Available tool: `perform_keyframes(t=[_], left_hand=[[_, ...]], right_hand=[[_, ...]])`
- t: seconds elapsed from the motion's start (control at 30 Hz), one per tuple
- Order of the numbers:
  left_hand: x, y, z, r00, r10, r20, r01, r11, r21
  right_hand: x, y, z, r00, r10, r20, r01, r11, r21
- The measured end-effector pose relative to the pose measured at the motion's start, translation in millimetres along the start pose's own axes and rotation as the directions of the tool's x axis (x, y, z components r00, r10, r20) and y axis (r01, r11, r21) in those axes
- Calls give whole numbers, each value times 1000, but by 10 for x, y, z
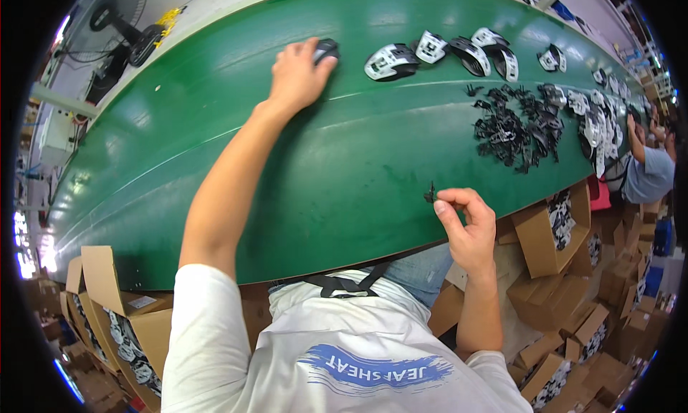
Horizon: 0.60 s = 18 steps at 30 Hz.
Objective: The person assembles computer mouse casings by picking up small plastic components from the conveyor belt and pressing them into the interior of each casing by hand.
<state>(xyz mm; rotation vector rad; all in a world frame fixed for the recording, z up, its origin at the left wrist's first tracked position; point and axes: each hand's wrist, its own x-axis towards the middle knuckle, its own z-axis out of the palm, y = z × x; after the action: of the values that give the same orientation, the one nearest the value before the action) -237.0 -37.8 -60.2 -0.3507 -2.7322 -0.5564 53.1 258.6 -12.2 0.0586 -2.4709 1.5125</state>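
My left hand (297,74) reaches far across the green workbench and is closed around a dark mouse shell (327,50), partly hidden by the fingers. Close to the bench's near edge, my right hand (469,228) pinches a small black plastic part (430,193) between thumb and fingertips. To the right of the left hand, a white-and-black mouse shell (391,62) lies on the bench, with several more in a row beyond it. A loose heap of small black plastic parts (519,130) sits farther right; they resemble the pinched one.
White and black shells (598,130) are piled at the bench's right end, near another person (648,165). Cardboard boxes (548,230) holding shells stand on the floor at right; more boxes (154,327) stand at lower left. A fan (118,36) is at the far left.
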Motion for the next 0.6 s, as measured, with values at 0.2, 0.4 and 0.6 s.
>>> perform_keyframes(t=[0.2,0.4,0.6], left_hand=[[-964,439,-1012,802,-72,593,594,1,-804],[-1777,944,-1389,717,20,697,591,-548,-592],[-1983,1137,-1537,726,26,687,584,-551,-596]], right_hand=[[225,-13,227,992,74,106,-115,880,461],[580,-473,584,908,-415,58,394,892,223],[685,-691,761,762,-643,73,639,766,68]])
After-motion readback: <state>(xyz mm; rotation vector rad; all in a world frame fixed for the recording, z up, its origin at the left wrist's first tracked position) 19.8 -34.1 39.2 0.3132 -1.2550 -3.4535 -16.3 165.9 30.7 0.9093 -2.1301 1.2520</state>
